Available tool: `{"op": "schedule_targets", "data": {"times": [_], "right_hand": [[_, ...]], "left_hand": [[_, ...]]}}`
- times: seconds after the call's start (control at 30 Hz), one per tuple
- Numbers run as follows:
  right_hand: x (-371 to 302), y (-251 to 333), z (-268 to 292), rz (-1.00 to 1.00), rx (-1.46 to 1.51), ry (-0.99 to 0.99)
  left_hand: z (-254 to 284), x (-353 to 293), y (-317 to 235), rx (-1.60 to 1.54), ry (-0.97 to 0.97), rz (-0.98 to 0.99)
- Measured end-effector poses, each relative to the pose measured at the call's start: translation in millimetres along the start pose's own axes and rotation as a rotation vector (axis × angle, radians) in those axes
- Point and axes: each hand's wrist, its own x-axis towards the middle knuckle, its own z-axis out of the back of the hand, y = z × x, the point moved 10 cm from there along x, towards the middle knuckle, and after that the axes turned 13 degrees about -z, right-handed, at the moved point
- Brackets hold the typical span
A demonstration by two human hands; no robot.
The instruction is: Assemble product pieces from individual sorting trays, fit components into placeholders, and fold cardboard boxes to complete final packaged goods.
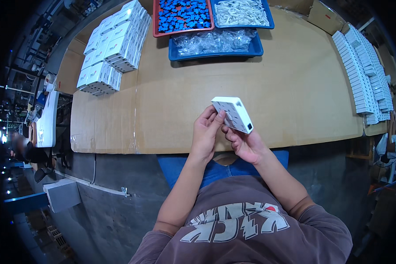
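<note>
A small white box (232, 113) with dark printed marks is held tilted above the near edge of the cardboard-covered table (198, 88). My left hand (207, 130) grips its left side, the thumb lying across the printed face. Under the box's lower right end, my right hand (246, 144) supports it with curled fingers, some of them hidden behind the box. One narrow end of the box, facing right, shows a dark square.
Stacked white boxes (114, 46) stand at the far left, and long rows of white boxes (361, 75) line the right edge. At the back are a red tray (155, 34) of blue pieces, a blue tray (273, 25) of white pieces and a blue tray (215, 57) of clear plastic bags.
</note>
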Motion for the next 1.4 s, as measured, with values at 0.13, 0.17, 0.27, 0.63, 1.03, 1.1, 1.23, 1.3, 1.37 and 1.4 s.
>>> {"op": "schedule_targets", "data": {"times": [0.13, 0.17, 0.27, 0.63, 1.03, 1.1, 1.23, 1.3, 1.37, 1.4], "right_hand": [[-10.8, 11.3, -3.7, 0.069, -0.161, -0.221], [-14.4, 17.1, -2.9, 0.111, -0.228, -0.3], [-27.4, 23.0, -26.4, 0.242, -0.455, -0.328], [-70.0, 65.2, -37.0, 0.625, -0.881, -0.349], [-243.6, 266.2, 15.8, 0.943, -0.602, -0.744], [-286.8, 321.5, 9.2, 1.169, -0.584, -0.744], [-379.2, 428.9, 14.0, 1.427, -0.71, -1.062], [-412.9, 471.4, -7.0, 1.489, -0.783, -1.154], [-451.5, 526.8, -11.4, 1.619, -0.725, -1.114], [-465.0, 553.7, -16.9, 1.664, -0.741, -1.172]], "left_hand": [[-0.7, -4.9, -50.5, 0.095, -0.127, -0.385], [1.0, -9.2, -65.0, 0.104, -0.167, -0.496], [-4.7, -12.7, -74.8, 0.277, -0.093, -0.628], [-68.8, -34.7, -51.1, 0.965, 0.297, -0.674], [-32.4, -14.9, 2.6, 0.999, 0.131, -0.57], [-37.6, -10.2, 9.6, 1.022, 0.143, -0.562], [-40.0, -8.0, 27.7, 1.136, 0.059, -0.606], [-28.8, -9.7, 30.0, 0.88, -0.061, -0.586], [-36.3, -3.4, 37.1, 1.167, 0.213, -0.592], [-46.6, -4.9, 33.5, 1.222, 0.239, -0.617]]}}
